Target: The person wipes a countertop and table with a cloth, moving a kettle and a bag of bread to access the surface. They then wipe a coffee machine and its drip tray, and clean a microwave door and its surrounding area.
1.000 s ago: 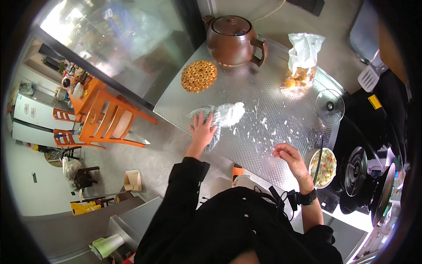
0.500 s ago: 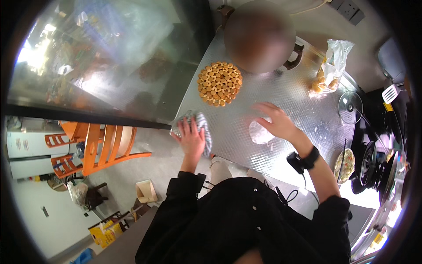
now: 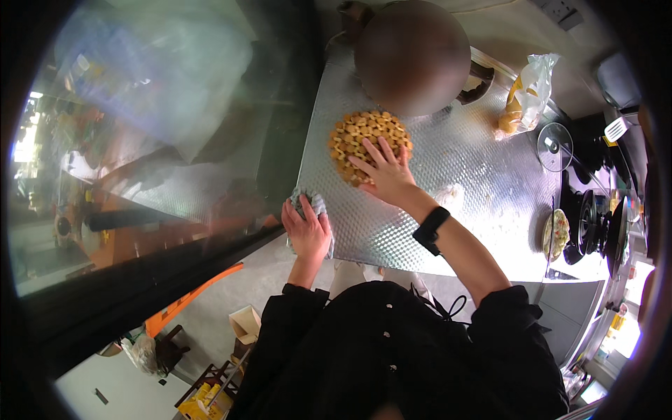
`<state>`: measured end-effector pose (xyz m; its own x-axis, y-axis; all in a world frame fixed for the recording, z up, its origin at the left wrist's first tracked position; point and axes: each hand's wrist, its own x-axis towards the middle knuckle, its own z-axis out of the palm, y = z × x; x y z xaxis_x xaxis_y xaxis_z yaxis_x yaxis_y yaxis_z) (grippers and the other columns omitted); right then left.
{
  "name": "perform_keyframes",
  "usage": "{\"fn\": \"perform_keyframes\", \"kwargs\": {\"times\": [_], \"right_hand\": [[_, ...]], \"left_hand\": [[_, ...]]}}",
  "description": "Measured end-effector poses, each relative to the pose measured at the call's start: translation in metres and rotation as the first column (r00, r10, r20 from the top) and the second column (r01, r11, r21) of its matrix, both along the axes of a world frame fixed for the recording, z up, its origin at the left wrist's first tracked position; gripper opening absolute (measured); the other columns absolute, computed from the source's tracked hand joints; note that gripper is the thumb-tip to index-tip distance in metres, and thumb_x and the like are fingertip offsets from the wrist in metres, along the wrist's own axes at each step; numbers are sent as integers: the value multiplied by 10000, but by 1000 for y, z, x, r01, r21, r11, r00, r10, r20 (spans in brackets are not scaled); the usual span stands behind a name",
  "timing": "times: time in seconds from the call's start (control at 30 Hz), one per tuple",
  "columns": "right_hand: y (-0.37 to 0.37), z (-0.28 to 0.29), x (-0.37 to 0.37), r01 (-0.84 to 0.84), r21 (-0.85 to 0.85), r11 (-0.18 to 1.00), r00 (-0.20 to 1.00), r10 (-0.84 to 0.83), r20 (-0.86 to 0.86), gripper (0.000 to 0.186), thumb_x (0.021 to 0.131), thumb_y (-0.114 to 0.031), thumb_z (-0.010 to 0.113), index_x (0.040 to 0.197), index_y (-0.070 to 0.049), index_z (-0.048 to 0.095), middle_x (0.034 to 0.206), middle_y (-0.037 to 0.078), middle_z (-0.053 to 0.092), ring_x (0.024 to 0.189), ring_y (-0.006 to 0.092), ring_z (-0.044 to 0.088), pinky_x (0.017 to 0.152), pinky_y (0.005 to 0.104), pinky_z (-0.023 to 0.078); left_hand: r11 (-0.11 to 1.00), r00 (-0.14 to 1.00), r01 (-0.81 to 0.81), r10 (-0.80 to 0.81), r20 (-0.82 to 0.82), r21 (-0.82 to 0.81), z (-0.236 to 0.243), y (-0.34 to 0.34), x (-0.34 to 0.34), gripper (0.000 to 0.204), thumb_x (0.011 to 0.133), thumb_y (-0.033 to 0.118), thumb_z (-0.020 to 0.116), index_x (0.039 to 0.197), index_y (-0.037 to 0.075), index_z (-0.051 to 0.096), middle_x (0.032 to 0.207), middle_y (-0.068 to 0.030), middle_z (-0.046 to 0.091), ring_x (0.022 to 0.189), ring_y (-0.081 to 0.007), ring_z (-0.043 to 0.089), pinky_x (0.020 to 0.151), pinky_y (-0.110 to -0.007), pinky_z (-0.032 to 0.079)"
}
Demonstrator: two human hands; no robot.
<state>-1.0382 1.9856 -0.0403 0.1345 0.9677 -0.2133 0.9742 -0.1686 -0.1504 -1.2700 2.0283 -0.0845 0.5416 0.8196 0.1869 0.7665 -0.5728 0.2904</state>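
Under our left hand, a grey dishcloth lies at the edge of the metal countertop; whether the fingers clasp it, we cannot tell. Our right hand, outspread and unclenched, touches the round wooden trivet beneath; a blurred brown pot stands beyond that hand.

1 left hand, fingers on 1 grey cloth; 1 right hand, fingers spread over 1 round tan mat; 1 brown pot, beyond those fingers.
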Motion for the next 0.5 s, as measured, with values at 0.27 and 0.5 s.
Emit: {"fn": "perform_keyframes", "kwargs": {"times": [0.27,0.5], "right_hand": [[-117,14,51,147,-54,988,989,-145,37,572,806,-311,649,1333,-274,429,1486,109,201,1374,384,169,1025,665,196],[-121,31,43,262,-63,963,965,-263,-7,508,787,-257,657,1270,-221,505,1459,124,247,1388,350,153,1037,682,146]], "left_hand": [[978,979,205,-205,-10,47,4,70,73,570,833,228,576,1293,-42,377,1309,-345,316,1227,-496,319,1032,-536,276],[945,954,300,-299,-25,131,-5,147,178,538,860,255,538,1292,-40,409,1354,-306,322,1292,-447,289,1060,-494,265]]}}
